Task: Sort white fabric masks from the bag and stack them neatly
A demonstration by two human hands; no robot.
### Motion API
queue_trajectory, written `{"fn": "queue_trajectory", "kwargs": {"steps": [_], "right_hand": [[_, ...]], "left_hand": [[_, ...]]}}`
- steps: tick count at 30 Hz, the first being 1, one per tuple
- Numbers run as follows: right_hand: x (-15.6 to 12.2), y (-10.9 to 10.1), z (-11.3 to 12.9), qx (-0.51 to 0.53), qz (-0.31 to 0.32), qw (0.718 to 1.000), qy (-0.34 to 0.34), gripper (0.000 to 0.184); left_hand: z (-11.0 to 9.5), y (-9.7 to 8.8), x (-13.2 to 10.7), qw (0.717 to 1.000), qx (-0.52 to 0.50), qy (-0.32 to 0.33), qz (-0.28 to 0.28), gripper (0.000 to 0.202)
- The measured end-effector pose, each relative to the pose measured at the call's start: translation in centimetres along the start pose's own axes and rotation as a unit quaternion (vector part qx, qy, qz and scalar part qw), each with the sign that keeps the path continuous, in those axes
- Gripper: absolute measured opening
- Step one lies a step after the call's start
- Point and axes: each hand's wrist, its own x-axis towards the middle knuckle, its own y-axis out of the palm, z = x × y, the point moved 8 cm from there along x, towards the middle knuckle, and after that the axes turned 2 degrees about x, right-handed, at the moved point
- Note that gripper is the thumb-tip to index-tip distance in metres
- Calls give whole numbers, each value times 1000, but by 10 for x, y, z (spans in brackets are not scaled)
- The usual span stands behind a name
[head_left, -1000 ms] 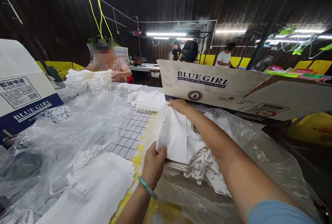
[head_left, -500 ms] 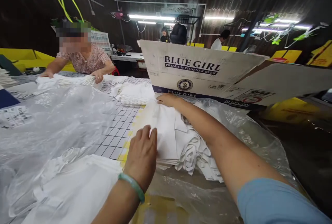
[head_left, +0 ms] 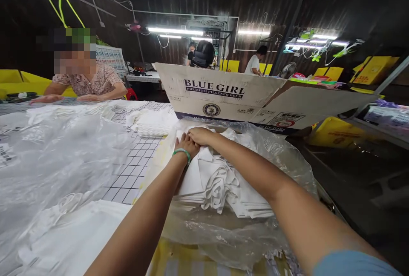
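A stack of folded white cloth pieces [head_left: 194,178] lies in a clear plastic bag [head_left: 297,152] in front of me, its near side showing layered folds and rolled edges. At its far left end my left hand [head_left: 185,144], with a green bangle at the wrist, presses down on the cloth with fingers spread. My right hand [head_left: 200,136] lies flat beside it, touching or partly covering the left fingertips. Neither hand visibly grips a piece. Behind the bag rises the flap of a printed cardboard box [head_left: 223,105].
A smaller stack of white cloth [head_left: 153,120] sits on the grid-patterned tabletop [head_left: 128,173]. Plastic sheeting [head_left: 79,152] and more white cloth [head_left: 70,233] cover the left. Across the table a co-worker [head_left: 86,80] leans on forearms. Yellow bins [head_left: 338,133] stand beyond the box.
My left hand has moved forward onto the far end of the stack, meeting my right hand. The co-worker has let go of the cloth and rests both hands on the table.
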Motion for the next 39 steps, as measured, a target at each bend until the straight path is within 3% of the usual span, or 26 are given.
{"fn": "queue_trajectory", "kwargs": {"steps": [4,7,9,12,15,17,19,21,25,27,30,32,34,35,37,39], "right_hand": [[0,31,-14,59,31,997,38,51],[-3,36,-22,100,40,993,56,55],[-8,26,-23,118,38,991,58,55],[-30,-8,-21,125,16,990,59,52],[-74,-42,-18,123,-5,990,69,47],[-114,-49,-14,125,-4,988,93,51],[-155,-41,-5,124,3,986,114,62],[-188,-18,8,109,23,987,115,70],[-211,28,22,47,32,993,106,70],[-212,28,22,33,19,994,107,71],[-228,-2,26,49,13,993,106,78],[-258,-43,31,73,-65,990,103,79],[-308,-83,39,132,-189,969,87,61],[-338,-92,43,168,-224,955,94,49],[-401,-80,49,225,-243,932,145,32],[-456,-35,55,247,-204,922,217,24]], "left_hand": [[1,10,3,998,52,-19,41,64],[1,15,9,994,85,-37,62,66],[-1,12,9,993,85,-36,68,65],[-4,2,4,994,93,-11,60,61],[-9,-6,-10,996,72,30,45,58],[-11,-4,-21,997,42,46,52,60],[-13,2,-31,996,35,50,60,62],[-15,7,-37,996,48,53,58,64],[-18,9,-37,996,47,51,49,69],[-20,6,-37,997,32,46,58,66],[-27,-17,-48,998,0,62,11,53],[-30,-49,-72,989,-50,81,-115,49],[-30,-81,-119,954,-135,116,-241,49],[-27,-92,-149,935,-174,132,-279,46],[-12,-101,-215,912,-226,132,-316,36],[16,-87,-274,924,-241,57,-290,28]]}}
